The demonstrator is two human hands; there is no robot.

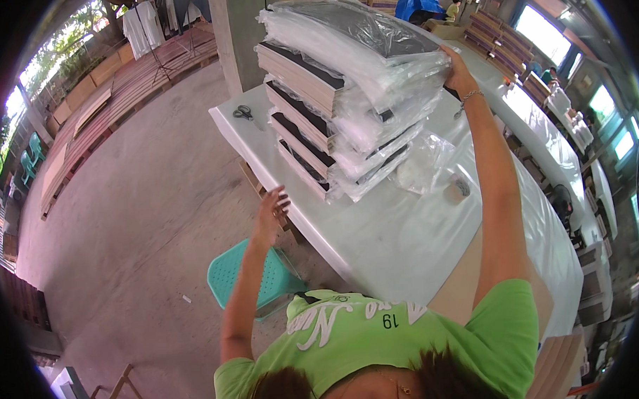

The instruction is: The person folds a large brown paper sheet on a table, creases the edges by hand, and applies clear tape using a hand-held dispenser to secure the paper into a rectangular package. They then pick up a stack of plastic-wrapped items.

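Observation:
A tall stack of plastic-wrapped bundles [370, 32], black on top with cream layered sides, stands on the far part of a white-covered table [356, 233]. My right hand [459, 73] is at the right edge of the uppermost bundle, its fingers closed on the plastic-covered side and partly hidden. Loose clear plastic hangs down the right side of the pile. Over the table's left edge, apart from the stack, my left hand [272, 209] hovers with fingers apart, holding nothing. Dark-handled scissors [243, 113] lie left of the stack.
Below my left arm is a turquoise plastic stool [248, 276]. A clear plastic bag [425, 166] and a small roundish item [461, 187] lie right of the stack. A concrete pillar [240, 44] rises behind the table; wooden pallets [126, 94] lie far left.

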